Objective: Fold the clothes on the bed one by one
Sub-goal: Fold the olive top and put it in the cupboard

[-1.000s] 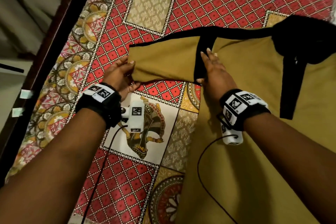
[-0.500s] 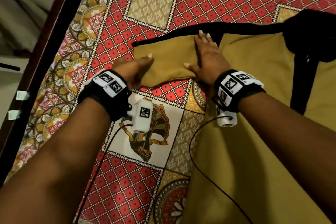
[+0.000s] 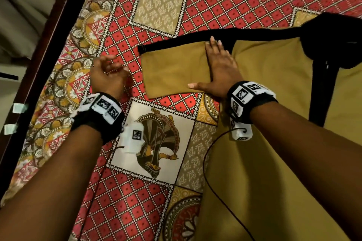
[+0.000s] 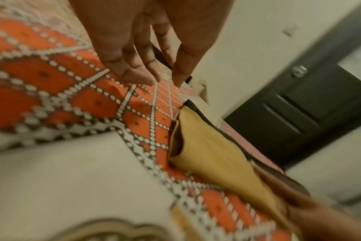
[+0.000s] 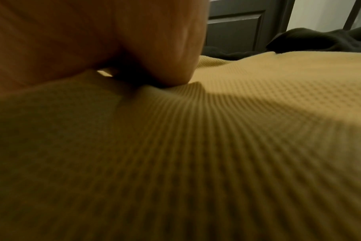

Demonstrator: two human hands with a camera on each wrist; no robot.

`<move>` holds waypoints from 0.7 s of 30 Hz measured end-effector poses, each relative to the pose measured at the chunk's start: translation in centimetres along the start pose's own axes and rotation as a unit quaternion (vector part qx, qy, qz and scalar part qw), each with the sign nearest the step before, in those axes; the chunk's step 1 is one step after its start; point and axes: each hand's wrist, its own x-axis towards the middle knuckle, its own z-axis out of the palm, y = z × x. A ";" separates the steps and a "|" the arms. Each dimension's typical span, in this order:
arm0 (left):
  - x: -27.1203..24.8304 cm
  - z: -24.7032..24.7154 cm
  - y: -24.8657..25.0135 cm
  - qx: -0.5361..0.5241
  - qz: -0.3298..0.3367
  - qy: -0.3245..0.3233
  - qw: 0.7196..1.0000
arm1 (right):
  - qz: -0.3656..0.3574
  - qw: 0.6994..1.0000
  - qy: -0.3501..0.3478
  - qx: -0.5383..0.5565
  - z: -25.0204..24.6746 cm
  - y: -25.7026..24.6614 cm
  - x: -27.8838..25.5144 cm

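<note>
A mustard-yellow shirt point(image 3: 274, 84) with black trim lies spread on the bed, its short sleeve point(image 3: 172, 72) stretched out to the left. My right hand point(image 3: 219, 66) lies flat with straight fingers where the sleeve meets the body, pressing the cloth down. In the right wrist view the palm point(image 5: 93, 40) sits on the ribbed yellow fabric point(image 5: 216, 146). My left hand point(image 3: 109, 72) hovers over the bedsheet left of the sleeve's open end, fingers loose, holding nothing. The left wrist view shows those relaxed fingers point(image 4: 134, 68) above the sheet and the sleeve opening point(image 4: 177, 143) beyond.
The bed carries a red, white and gold patterned sheet point(image 3: 215, 2) with a figure panel point(image 3: 154, 141). A dark wooden bed frame point(image 3: 49, 45) runs along the left. The shirt's black collar point(image 3: 333, 41) bunches at the right. Cables point(image 3: 207, 162) trail from my wrist cameras.
My left hand has let go of the sleeve's end and drawn away to the left. My right hand has slid further up onto the sleeve seam and stays flat.
</note>
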 end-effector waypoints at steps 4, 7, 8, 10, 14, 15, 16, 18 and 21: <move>-1.8 1.6 2.3 0.279 0.316 -0.189 0.887 | -0.013 1.000 0.023 -0.009 -0.9 -1.3 -0.7; -2.6 5.0 2.3 0.381 0.362 -0.313 0.791 | -0.051 0.996 0.069 -0.038 -1.3 -2.6 -1.7; -2.4 5.5 1.6 0.403 0.345 -0.326 0.782 | -0.055 0.996 0.057 -0.036 -1.2 -2.7 -1.9; -1.6 5.5 -0.1 0.433 0.310 -0.337 0.776 | -0.047 0.998 0.021 -0.033 -0.8 -2.4 -2.2; -0.7 4.8 -1.1 0.431 0.303 -0.336 0.781 | -0.049 0.997 -0.018 -0.057 -0.8 -0.8 -1.6; -0.7 4.8 -1.2 0.437 0.300 -0.336 0.778 | -0.045 0.997 -0.031 -0.062 -1.0 -0.7 -1.2; -0.6 4.8 -1.2 0.447 0.293 -0.334 0.777 | -0.039 0.996 -0.043 -0.071 -1.3 -0.7 -0.8; -0.4 4.8 -1.0 0.463 0.257 -0.328 0.783 | -0.025 0.993 -0.064 -0.095 -1.6 -0.8 0.0; -0.1 4.6 -0.7 0.487 0.221 -0.327 0.779 | -0.013 0.989 -0.087 -0.122 -1.4 -1.1 0.4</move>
